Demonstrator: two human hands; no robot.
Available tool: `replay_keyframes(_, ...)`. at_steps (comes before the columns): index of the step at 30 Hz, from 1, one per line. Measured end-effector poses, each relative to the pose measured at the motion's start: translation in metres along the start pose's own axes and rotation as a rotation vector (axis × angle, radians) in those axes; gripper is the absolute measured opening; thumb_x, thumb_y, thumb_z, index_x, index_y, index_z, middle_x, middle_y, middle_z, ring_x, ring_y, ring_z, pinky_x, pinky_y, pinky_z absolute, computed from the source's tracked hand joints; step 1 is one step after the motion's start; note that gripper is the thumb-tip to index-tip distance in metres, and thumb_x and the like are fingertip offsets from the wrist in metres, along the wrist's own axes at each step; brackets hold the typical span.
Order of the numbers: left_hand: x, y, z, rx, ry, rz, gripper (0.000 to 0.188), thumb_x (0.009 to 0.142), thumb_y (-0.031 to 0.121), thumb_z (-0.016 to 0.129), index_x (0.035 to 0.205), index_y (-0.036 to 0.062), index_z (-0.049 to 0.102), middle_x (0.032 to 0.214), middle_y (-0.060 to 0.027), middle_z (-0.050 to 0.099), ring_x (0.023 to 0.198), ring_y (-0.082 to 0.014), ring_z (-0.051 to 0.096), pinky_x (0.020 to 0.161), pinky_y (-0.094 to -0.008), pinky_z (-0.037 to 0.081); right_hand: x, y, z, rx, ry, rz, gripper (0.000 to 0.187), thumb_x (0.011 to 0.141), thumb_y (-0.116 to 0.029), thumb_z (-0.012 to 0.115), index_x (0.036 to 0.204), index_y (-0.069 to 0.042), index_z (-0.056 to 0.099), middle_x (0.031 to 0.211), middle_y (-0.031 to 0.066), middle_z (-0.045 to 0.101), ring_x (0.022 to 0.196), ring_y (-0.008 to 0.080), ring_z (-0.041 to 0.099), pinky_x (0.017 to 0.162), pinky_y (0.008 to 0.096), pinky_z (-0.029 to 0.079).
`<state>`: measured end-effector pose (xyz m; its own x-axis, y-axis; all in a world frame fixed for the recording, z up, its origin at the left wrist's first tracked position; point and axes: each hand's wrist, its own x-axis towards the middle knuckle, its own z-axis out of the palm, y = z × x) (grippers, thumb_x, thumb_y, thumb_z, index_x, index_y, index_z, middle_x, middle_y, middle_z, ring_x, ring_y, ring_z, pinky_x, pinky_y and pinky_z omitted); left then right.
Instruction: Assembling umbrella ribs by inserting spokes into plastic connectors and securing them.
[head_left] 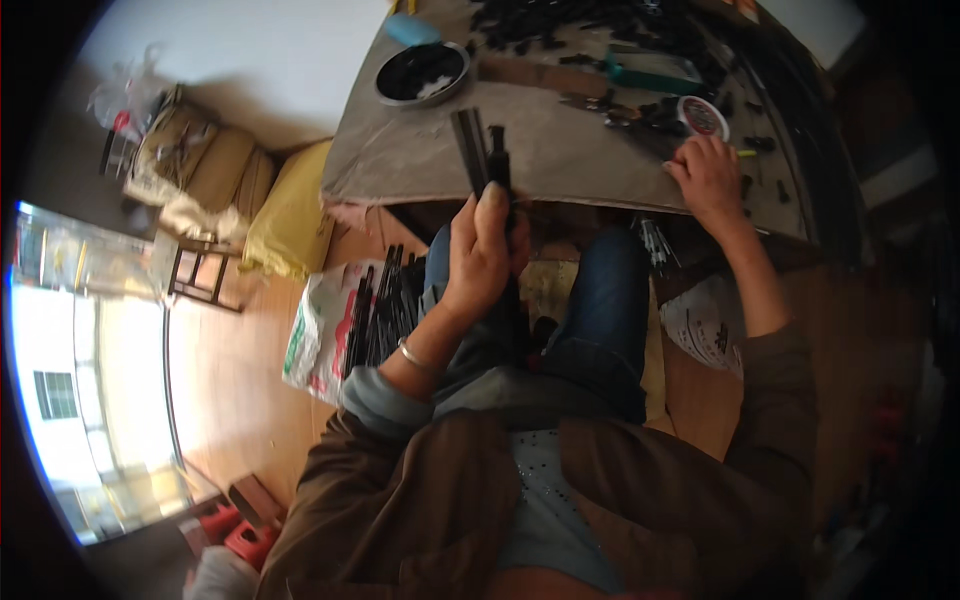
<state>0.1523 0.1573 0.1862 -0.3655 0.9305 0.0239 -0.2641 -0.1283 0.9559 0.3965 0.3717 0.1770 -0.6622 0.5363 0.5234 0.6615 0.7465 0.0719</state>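
My left hand (480, 245) is closed around long black rods (470, 150), held upright over my lap in front of the table's near edge. Their upper ends stand apart, and one has a narrow black tip. My thumb lies along the front of them; their lower part is partly hidden by my hand and sleeve. On the right of the table, my right hand (708, 180) rests with bent fingers at the near rim of a small round white tub (703, 117) with reddish contents. Its thumb stands off from the fingers, whose tips are hidden; I see nothing held in it.
The table (400, 165) bears a metal bowl (423, 75) of black pieces, a heap of black parts (570, 20), a green-framed tool (655, 75) and pliers-like tools (620, 112). More black rods (395, 300) lean beside my left leg. A yellow sack (290, 210) stands left.
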Motion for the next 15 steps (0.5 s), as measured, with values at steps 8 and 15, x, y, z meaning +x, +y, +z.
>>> replay_keyframes(8,0.003,0.000,0.003,0.038,0.058,0.093,0.046,0.100,0.048,0.035,0.083,0.0061,0.045,0.058,0.0007,0.040,0.043,-0.0091,0.037,0.039,-0.0242,0.030,-0.012,-0.050,-0.070,1.180,-0.414,0.617,0.017,0.094,-0.019,0.056,0.089,-0.005,0.047,0.081,0.0068,0.058,0.062,0.0171,0.058,0.054,0.0299,0.049)
replay_keyframes(15,0.002,0.001,0.004,0.139,0.068,0.163,0.049,0.099,0.051,0.035,0.086,0.0062,0.049,0.060,0.0006,0.046,0.044,-0.0080,0.041,0.040,-0.0230,0.033,-0.043,-0.133,-0.103,2.112,-1.195,0.648,0.016,0.093,-0.013,0.053,0.097,-0.005,0.040,0.096,0.0241,0.061,0.070,0.0264,0.067,0.061,0.0379,0.057)
